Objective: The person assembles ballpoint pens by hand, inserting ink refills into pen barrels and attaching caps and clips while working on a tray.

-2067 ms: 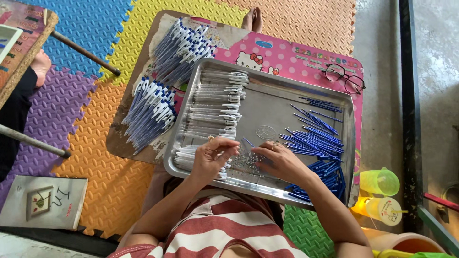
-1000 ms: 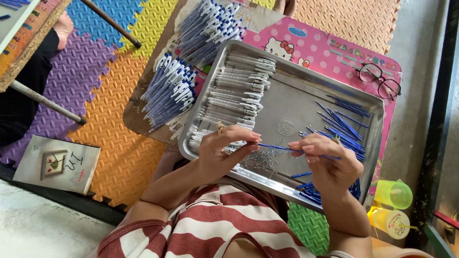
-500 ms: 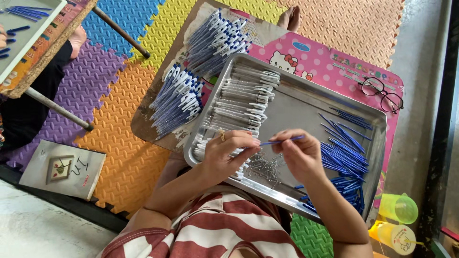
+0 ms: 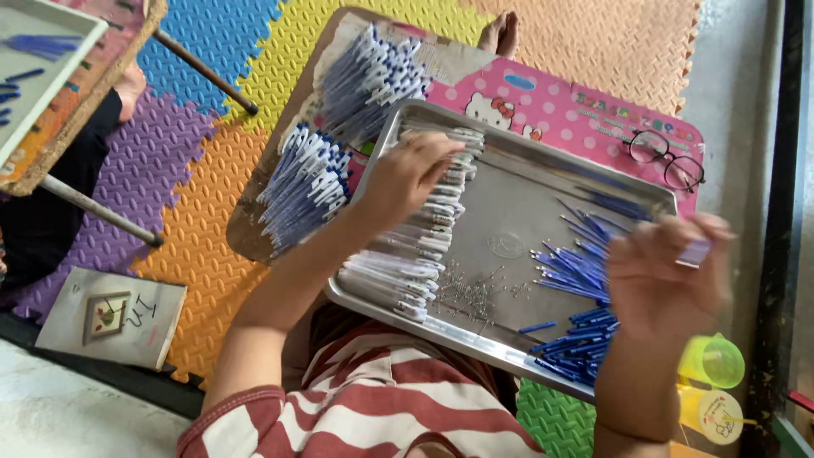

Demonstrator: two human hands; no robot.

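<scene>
Left hand (image 4: 405, 174) spread on pen barrels (image 4: 415, 246), right hand (image 4: 666, 271) (blurred, grip unclear) over blue refills (image 4: 577, 271)

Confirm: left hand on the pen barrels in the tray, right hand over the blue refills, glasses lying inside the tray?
Wrong on the glasses: the head view shows them outside the tray, on the pink table. Left hand on the pen barrels and right hand over the blue refills hold.

booklet (image 4: 110, 318) | grey, rectangular | floor, lower left

Bright daylight falls on a floor of interlocking foam mats (image 4: 182, 140) in blue, purple, orange and yellow, edged by grey concrete (image 4: 729, 76).
</scene>
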